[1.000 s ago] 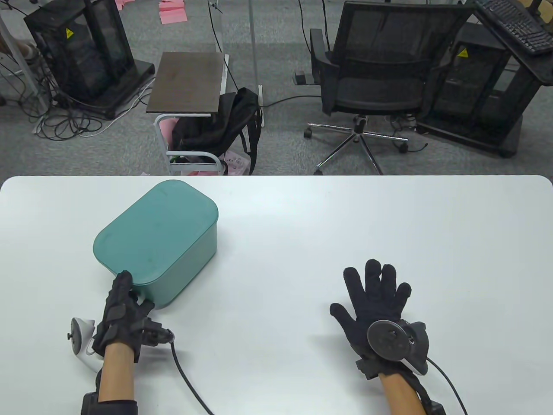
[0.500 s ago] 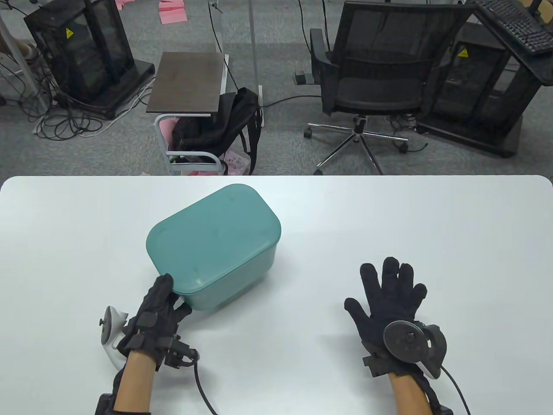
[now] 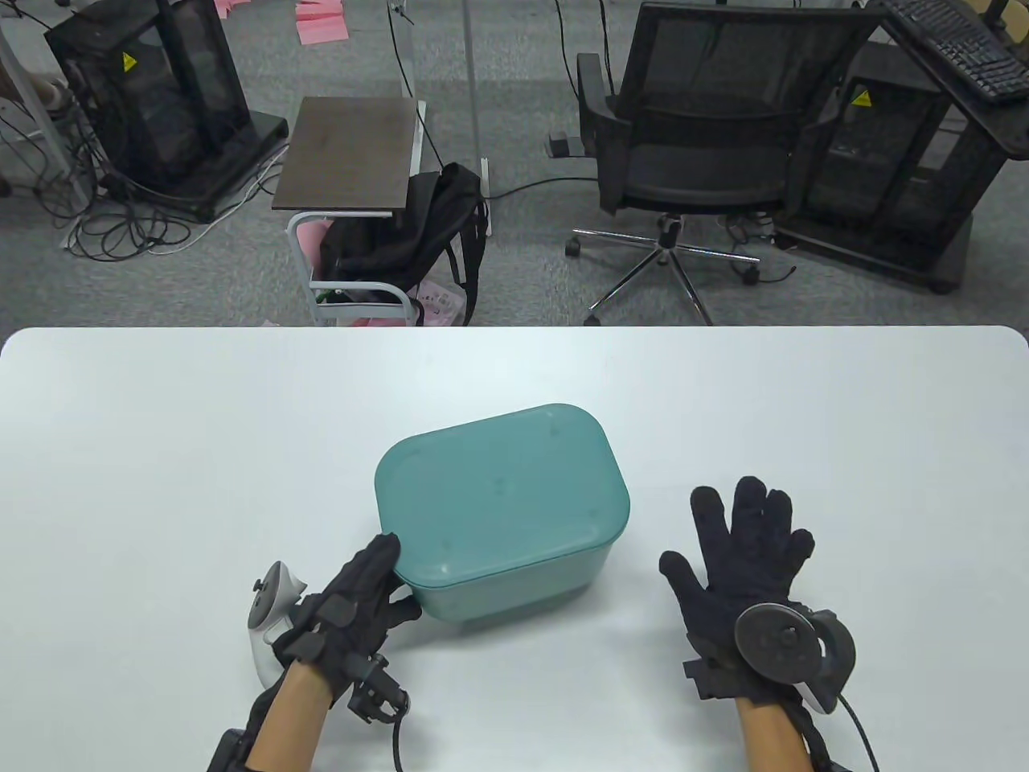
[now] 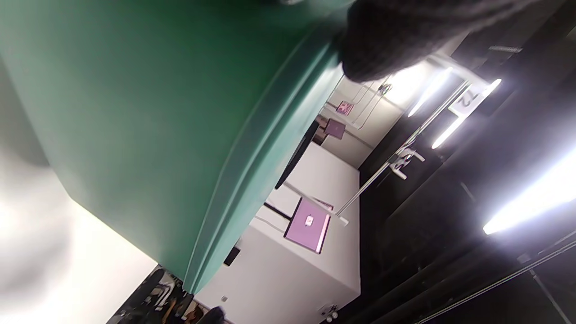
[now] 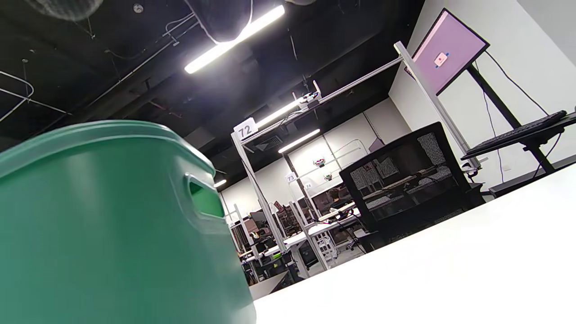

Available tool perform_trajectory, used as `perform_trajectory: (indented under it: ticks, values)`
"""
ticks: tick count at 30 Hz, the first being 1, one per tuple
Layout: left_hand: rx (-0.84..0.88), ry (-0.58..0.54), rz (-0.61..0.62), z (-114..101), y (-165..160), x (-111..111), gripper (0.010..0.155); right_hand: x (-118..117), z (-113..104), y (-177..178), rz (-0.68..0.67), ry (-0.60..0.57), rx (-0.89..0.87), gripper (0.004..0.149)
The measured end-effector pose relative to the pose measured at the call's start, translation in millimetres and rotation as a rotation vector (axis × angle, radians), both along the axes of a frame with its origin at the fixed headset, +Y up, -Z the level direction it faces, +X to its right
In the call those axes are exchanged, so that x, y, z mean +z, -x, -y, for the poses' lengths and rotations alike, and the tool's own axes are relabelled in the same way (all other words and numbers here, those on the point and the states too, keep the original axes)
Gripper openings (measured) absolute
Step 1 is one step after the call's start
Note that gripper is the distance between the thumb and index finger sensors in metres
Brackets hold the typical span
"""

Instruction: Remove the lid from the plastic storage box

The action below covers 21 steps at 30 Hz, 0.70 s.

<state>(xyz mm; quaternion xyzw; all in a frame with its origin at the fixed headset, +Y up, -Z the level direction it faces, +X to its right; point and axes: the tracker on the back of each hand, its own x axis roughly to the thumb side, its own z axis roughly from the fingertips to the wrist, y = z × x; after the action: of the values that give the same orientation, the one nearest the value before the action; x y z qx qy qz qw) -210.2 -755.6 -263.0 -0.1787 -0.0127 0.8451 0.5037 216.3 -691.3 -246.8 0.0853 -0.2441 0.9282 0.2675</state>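
Sitting near the middle of the white surface (image 3: 161, 450), closer to its near edge than its far one, the teal plastic storage box (image 3: 514, 583) is wearing its lid (image 3: 498, 494), a smooth, matte rounded rectangle with softly curved corners that is lying flush over the rim. At the box's near-left corner the left hand (image 3: 338, 619), in a black knitted sensor glove with stitched pads, is grasping the lid's edge, its fingers (image 3: 382, 559) lying over the lid's top and the thumb pressing against the wall below. The right hand (image 3: 744, 567) is resting palm down on the surface just beside the box's right end, not touching it, its fingers (image 3: 752, 507) released and spread flat, a round grey tracker disc showing on its back. The left wrist view is showing what the table view is not: the lid's raised lip running as a ridge along the wall, with a dark fingertip (image 4: 382, 40) on it. The right wrist view is revealing a rounded handle cutout (image 5: 204, 198) recessed in the box's glossy end wall.
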Motion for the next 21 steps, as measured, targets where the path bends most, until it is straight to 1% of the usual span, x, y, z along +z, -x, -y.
perform_trajectory:
  ticks: [10, 21]
  values:
    - [-0.05, 0.03, 0.119, 11, -22, 2, 0.068, 1, -2, -5, 0.011, -0.01, -0.032, 0.076]
    - [-0.047, 0.052, 0.19, 21, -28, 1, 0.068, 2, -2, -5, 0.005, -0.008, -0.036, 0.076]
